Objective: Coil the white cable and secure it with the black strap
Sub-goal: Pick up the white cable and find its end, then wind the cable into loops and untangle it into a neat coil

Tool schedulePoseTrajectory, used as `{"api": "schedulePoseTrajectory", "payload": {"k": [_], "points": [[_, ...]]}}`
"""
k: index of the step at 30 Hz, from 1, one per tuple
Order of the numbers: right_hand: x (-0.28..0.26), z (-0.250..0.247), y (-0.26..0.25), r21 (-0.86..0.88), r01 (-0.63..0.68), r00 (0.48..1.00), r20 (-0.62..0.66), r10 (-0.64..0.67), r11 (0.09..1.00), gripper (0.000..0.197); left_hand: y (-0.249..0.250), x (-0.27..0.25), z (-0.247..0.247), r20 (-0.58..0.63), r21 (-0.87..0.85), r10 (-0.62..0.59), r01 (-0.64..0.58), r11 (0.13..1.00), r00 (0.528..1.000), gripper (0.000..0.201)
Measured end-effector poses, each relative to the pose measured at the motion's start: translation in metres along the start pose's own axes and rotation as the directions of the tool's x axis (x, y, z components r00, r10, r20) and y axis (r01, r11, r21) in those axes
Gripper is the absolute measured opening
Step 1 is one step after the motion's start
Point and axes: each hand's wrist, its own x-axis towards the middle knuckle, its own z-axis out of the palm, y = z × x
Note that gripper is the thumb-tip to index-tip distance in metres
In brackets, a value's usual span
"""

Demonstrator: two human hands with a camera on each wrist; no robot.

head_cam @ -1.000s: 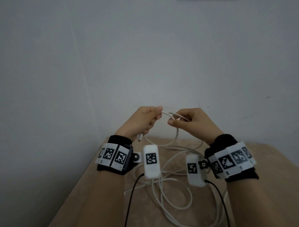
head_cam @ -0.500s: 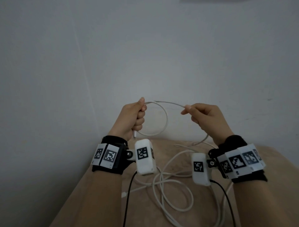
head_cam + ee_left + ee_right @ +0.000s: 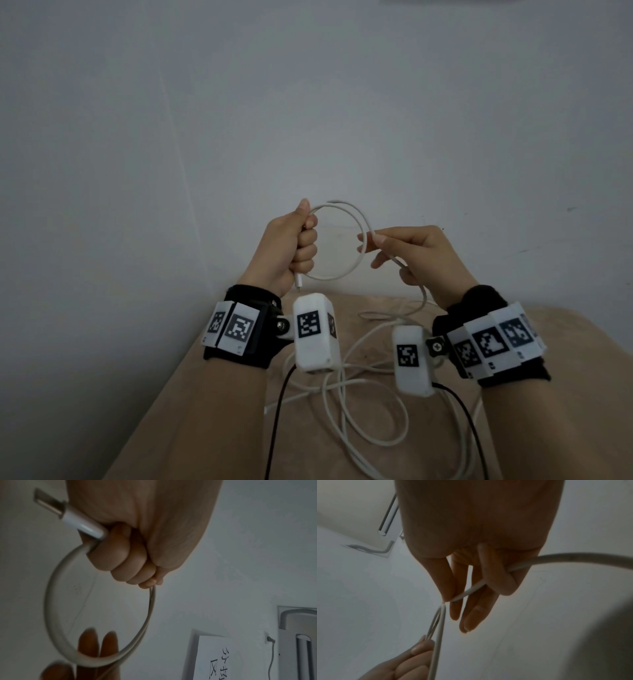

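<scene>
I hold the white cable [image 3: 359, 222] up in front of the wall as a round loop. My left hand [image 3: 298, 243] grips the loop in a fist, and the metal-tipped plug [image 3: 299, 281] sticks out below it. In the left wrist view the plug [image 3: 51, 507] juts from the fist and the loop [image 3: 49, 601] hangs beside it. My right hand [image 3: 380, 240] pinches the cable on the loop's right side, with the other fingers spread. The right wrist view shows the cable [image 3: 471, 589] running through that pinch. The remaining cable [image 3: 346, 421] lies tangled on the table. No black strap is in view.
The tan table [image 3: 212, 411] stands against a white wall, with its left edge running diagonally. Black leads [image 3: 277, 411] hang from the white wrist cameras [image 3: 313, 332] over the loose cable. A paper sign [image 3: 214, 658] and a wall socket [image 3: 269, 640] show in the left wrist view.
My right hand has moved left and down toward my left hand, laying a second turn of cable along the loop. The left hand has kept its grip.
</scene>
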Motion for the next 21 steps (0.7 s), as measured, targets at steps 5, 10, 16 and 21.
{"api": "schedulePoseTrajectory", "payload": {"k": [5, 10, 16, 21], "points": [[0.001, 0.010, -0.003, 0.233, -0.071, 0.992, 0.114, 0.045, 0.970, 0.024, -0.004, 0.002, 0.007, -0.037, -0.028, -0.007, 0.006, 1.000, 0.999, 0.039], [0.002, 0.012, -0.001, 0.304, -0.125, 0.982, 0.176, 0.073, 0.945, 0.026, -0.005, 0.005, 0.005, -0.029, -0.166, -0.054, 0.049, 0.985, 0.998, 0.039], [0.004, 0.011, 0.003, 0.298, -0.133, 0.985, 0.145, 0.093, 0.945, 0.027, -0.003, 0.005, 0.002, -0.005, -0.292, -0.061, 0.057, 0.955, 0.998, 0.040], [0.004, 0.009, 0.003, 0.306, -0.129, 0.985, 0.149, 0.086, 0.943, 0.029, -0.005, 0.005, 0.002, -0.042, -0.234, -0.034, 0.023, 0.972, 0.999, 0.041]]}}
